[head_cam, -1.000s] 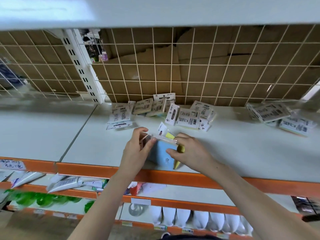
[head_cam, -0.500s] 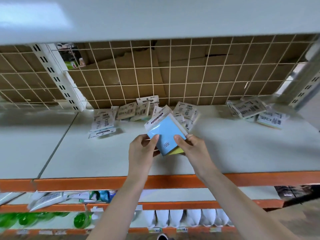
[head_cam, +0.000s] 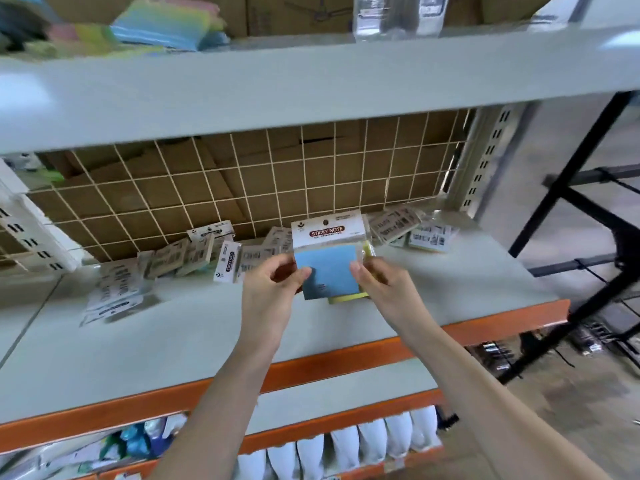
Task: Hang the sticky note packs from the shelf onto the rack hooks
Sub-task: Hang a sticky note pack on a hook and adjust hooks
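Observation:
Both hands hold sticky note packs [head_cam: 330,268] upright above the grey shelf [head_cam: 173,334]: a blue pad in front under a white "STICKY NOTE" header, a yellow pad behind it. My left hand [head_cam: 273,289] pinches the left edge. My right hand [head_cam: 377,282] pinches the right edge. Several more packs [head_cam: 194,254] lie scattered along the back of the shelf, and others [head_cam: 415,230] sit at the back right. A black metal rack frame [head_cam: 588,188] stands to the right of the shelving; no hooks are plainly visible on it.
A cream wire grid [head_cam: 249,181] with cardboard behind it closes the shelf's back. The shelf above [head_cam: 311,84] hangs low overhead and carries coloured pads [head_cam: 162,26]. An orange beam [head_cam: 346,358] edges the shelf front. White items [head_cam: 346,448] fill the lower shelf.
The packs have been lifted off the shelf and turned upright with the header on top. The view has swung up and to the right, bringing the black rack frame into sight.

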